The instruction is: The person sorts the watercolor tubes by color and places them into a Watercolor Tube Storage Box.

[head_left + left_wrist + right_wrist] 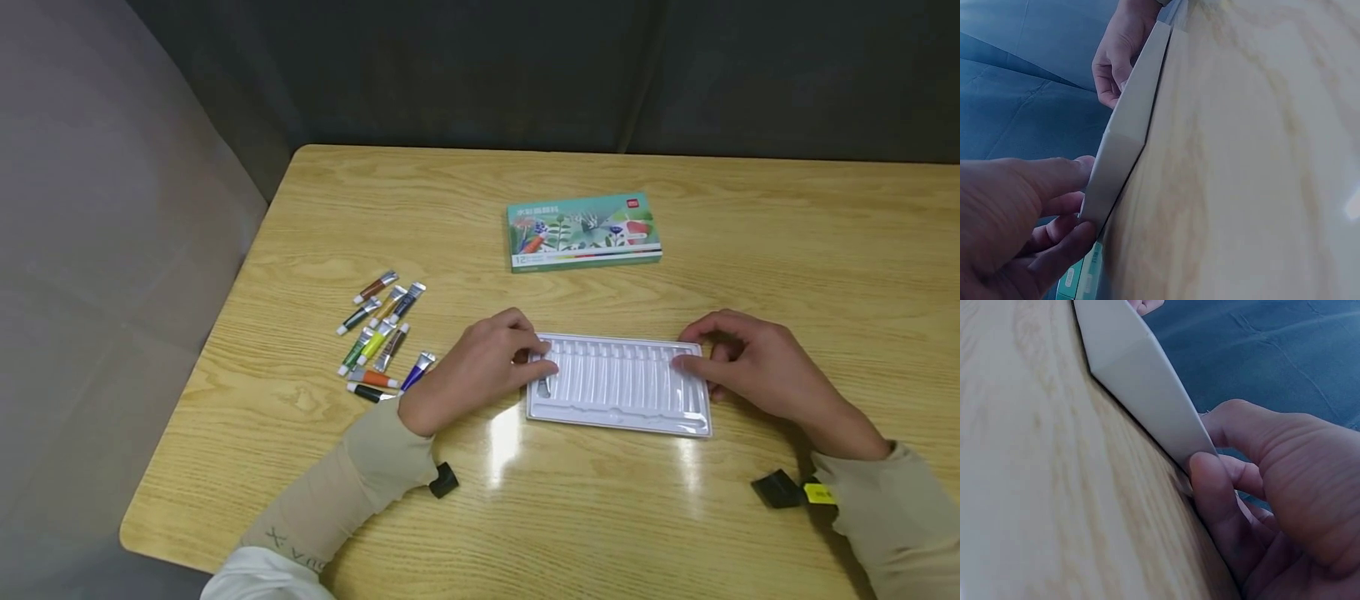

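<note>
A white plastic tray (615, 417) with a row of narrow slots lies on the table in front of me. My left hand (491, 354) holds its left end, thumb over the rim and fingers along the outer side. At the opposite end, my right hand (757, 367) grips the tray with the thumb on top and fingertips against the side wall. In the leftmost slot, below the left thumb, sits a small paint tube (543, 387), partly hidden by that thumb. The wrist views show the tray's pale side wall (1135, 103) low against the tabletop.
Several paint tubes (382, 342) in different colours lie loosely grouped left of my left hand. Behind the tray is a green printed paint box (585, 233). The wooden table (300, 450) ends at a rounded left edge, with dark cloth (465, 75) hanging behind it.
</note>
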